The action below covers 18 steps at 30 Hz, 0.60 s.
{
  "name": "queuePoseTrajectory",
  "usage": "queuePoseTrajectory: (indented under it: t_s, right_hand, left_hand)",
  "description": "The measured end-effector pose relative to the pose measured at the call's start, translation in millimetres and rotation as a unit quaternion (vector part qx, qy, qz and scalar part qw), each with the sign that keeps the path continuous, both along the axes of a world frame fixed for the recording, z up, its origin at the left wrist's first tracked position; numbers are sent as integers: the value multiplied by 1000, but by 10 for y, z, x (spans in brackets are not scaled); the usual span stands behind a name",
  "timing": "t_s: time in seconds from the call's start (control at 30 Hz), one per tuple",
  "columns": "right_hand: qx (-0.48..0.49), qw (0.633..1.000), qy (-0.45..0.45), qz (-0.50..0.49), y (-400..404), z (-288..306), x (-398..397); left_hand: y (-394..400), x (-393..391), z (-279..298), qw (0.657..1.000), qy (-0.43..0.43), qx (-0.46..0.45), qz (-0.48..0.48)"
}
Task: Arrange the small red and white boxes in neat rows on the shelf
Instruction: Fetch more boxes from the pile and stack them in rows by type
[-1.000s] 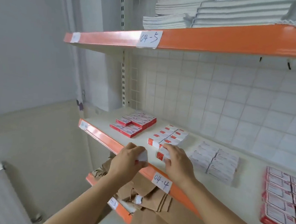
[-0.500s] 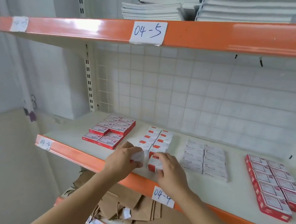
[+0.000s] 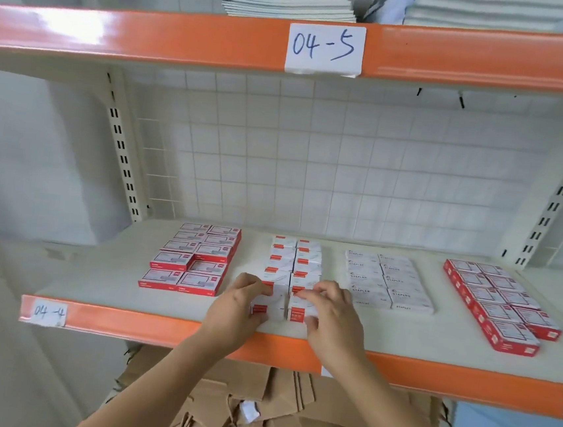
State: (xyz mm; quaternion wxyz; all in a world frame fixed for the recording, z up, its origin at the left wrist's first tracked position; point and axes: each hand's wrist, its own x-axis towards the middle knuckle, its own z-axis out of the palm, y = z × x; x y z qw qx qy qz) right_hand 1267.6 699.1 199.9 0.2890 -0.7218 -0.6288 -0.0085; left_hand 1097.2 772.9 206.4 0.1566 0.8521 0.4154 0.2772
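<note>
You are working at the front edge of the shelf (image 3: 101,285), its orange lip carrying a handwritten "04-4" label (image 3: 49,312) near the front-left corner. Your left hand (image 3: 236,307) is curling its fingers around the front-left small red and white box (image 3: 269,307), thumb on the top and fingers wrapping the near side. Your right hand (image 3: 330,316) is pinching the front-right box (image 3: 298,309) in the same way, fingertips on its top and thumb at its front face. The two boxes are sitting side by side, touching or nearly so, just behind the front edge and at the near end of a double row of red and white boxes (image 3: 294,259) running toward the rear wire grid (image 3: 312,164). Each box is showing a white top with a red band at one end. Bare surface is lying open left of your left hand, toward the front-left corner. To the left of the row, a block of flat red boxes (image 3: 193,260) is leaving a narrow lane; to the right, white staple boxes (image 3: 387,282) are standing just beside the row. Further red boxes (image 3: 498,303) are lying near the right edge, well apart. Overhead, the upper shelf lip marked "04-5" (image 3: 325,49) is limiting lift room.
</note>
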Motion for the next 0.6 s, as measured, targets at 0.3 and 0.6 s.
queuePoseTrajectory:
  t_s: [0.3,0.6]
  right_hand:
    - [-17,992,113,-61,-13,8,-5]
    - [-33,994,72,-74,47,39,-14]
  left_hand:
    - [119,-54,-42,998,32,55,-15]
    - [170,18,-44,996,31,82,-24]
